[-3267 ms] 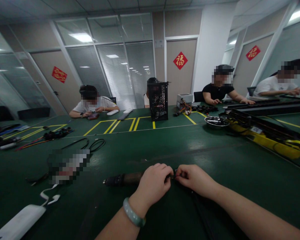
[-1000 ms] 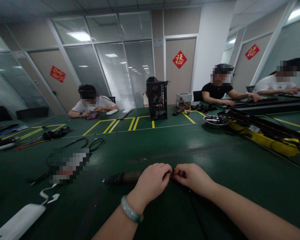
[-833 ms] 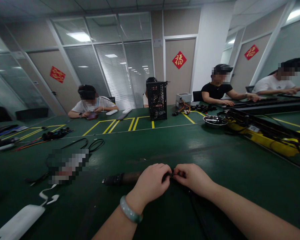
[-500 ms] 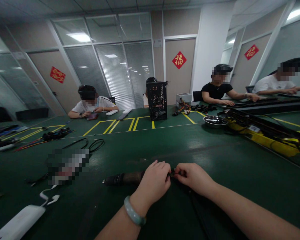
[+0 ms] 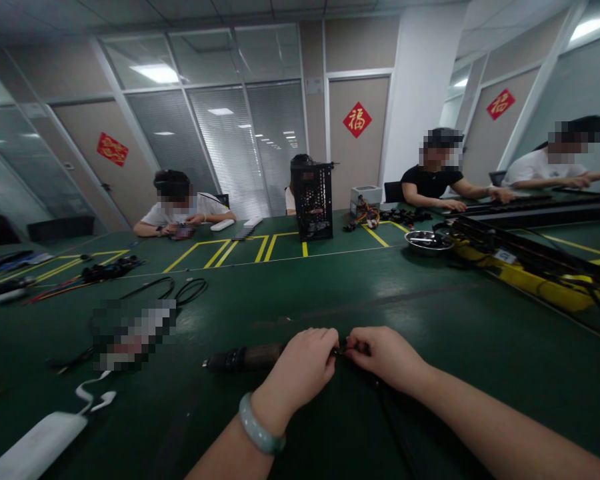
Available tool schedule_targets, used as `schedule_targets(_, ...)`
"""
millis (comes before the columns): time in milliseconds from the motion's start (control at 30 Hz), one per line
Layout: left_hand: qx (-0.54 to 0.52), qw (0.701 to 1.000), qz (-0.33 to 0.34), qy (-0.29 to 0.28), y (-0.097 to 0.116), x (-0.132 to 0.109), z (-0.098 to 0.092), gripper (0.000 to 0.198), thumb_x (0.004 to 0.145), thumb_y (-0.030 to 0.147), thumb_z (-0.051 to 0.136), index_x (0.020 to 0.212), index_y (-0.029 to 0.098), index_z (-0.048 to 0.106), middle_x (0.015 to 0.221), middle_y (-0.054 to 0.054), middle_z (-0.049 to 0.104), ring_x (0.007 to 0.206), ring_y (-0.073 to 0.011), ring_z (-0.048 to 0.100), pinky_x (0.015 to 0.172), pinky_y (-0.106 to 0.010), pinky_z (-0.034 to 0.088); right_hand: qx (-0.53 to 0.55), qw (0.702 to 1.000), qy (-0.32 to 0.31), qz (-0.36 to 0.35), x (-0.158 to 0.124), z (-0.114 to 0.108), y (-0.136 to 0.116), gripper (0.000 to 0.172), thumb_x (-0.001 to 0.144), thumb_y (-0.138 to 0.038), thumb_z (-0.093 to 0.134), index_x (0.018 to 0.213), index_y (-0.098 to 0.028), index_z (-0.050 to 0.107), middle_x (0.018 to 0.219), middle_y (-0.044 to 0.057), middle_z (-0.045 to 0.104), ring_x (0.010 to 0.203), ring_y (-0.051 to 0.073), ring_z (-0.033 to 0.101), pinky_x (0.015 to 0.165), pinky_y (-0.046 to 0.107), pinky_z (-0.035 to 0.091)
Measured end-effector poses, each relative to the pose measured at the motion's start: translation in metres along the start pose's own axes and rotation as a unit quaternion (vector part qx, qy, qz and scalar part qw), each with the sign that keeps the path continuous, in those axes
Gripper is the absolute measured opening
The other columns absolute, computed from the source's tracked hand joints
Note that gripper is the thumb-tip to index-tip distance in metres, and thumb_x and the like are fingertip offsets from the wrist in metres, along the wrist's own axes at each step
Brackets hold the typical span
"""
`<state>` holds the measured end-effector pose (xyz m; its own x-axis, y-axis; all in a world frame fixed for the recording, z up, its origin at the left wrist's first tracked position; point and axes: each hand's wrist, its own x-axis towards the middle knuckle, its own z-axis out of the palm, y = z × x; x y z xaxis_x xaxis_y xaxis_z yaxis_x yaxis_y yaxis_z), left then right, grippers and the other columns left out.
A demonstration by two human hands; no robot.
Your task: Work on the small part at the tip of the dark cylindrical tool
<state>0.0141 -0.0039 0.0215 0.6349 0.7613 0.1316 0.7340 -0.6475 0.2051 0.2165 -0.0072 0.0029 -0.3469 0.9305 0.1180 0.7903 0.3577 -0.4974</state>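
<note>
My left hand (image 5: pixel 300 370), with a pale green bangle on its wrist, is curled shut around the end of a dark cylindrical tool (image 5: pixel 243 359) that lies on the green table (image 5: pixel 430 313). My right hand (image 5: pixel 387 357) meets it fingertip to fingertip and pinches a small dark part (image 5: pixel 343 349) between the two hands. What that part is I cannot make out. A thin dark cable (image 5: pixel 395 427) runs from the hands back toward me under my right forearm.
Left of my hands lie black cables (image 5: pixel 180 290), a blurred-out object (image 5: pixel 130 333) and a white device (image 5: pixel 35 447). A black wire rack (image 5: pixel 313 202), a metal bowl (image 5: pixel 427 241) and a yellow-and-black rail assembly (image 5: pixel 530 270) stand farther off. Several people work at the far side.
Almost nothing differs. Both hands stay joined on the small part beside the dark tool, with only slight finger shifts. The view has drifted a little.
</note>
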Motion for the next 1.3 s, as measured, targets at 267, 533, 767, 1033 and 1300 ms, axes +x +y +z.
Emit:
schedule_targets(267,-0.013,1.0,-0.006,0.013,0.0012,-0.0001,0.0004,0.011,0.086,0.014,0.052,0.093,0.022,0.051,0.092,-0.001,0.058,0.086,-0.0187,0.056,0.077,-0.03,0.043,0.019,1.0,-0.004,0.0,0.0,0.0003,-0.0013,0.007,0.084,-0.027,0.061,0.086,-0.024,0.068,0.071,-0.003,0.066,0.062,0.012,0.057,0.055,0.021,0.034)
schedule_targets(533,-0.029,0.999,-0.021,0.008,0.0027,0.0001,-0.0009,0.012,0.086,0.017,0.054,0.097,0.022,0.051,0.094,-0.002,0.06,0.09,-0.0194,0.057,0.08,-0.03,0.043,0.042,0.999,0.005,0.024,-0.0004,0.0014,-0.0028,0.01,0.086,-0.029,0.06,0.085,-0.023,0.067,0.07,-0.002,0.066,0.061,0.012,0.057,0.055,0.021,0.035)
schedule_targets(767,-0.03,0.999,-0.021,0.015,0.0012,-0.0001,0.002,0.007,0.087,0.018,0.054,0.093,0.021,0.052,0.092,-0.001,0.059,0.087,-0.0188,0.057,0.076,-0.03,0.043,0.066,0.997,0.019,0.025,-0.0005,0.001,-0.0046,0.011,0.087,-0.029,0.058,0.084,-0.022,0.066,0.069,-0.003,0.065,0.06,0.012,0.056,0.053,0.021,0.033)
schedule_targets(1033,-0.031,0.999,-0.011,0.036,0.0005,-0.0002,0.0044,0.007,0.086,0.017,0.055,0.091,0.021,0.052,0.089,0.0,0.059,0.084,-0.0184,0.056,0.073,-0.029,0.043,0.059,0.998,0.011,0.015,-0.0009,0.0009,-0.0016,0.007,0.084,-0.026,0.06,0.082,-0.022,0.065,0.067,-0.004,0.064,0.059,0.011,0.056,0.053,0.021,0.033)
schedule_targets(1300,-0.042,0.998,0.012,0.046,-0.0028,0.001,0.0076,0.013,0.084,0.015,0.056,0.094,0.023,0.054,0.092,0.001,0.06,0.088,-0.0182,0.056,0.079,-0.03,0.042,0.071,0.997,0.001,0.014,0.0013,0.0072,0.0038,0.006,0.084,-0.027,0.061,0.083,-0.022,0.065,0.067,-0.004,0.063,0.058,0.011,0.055,0.052,0.02,0.033)
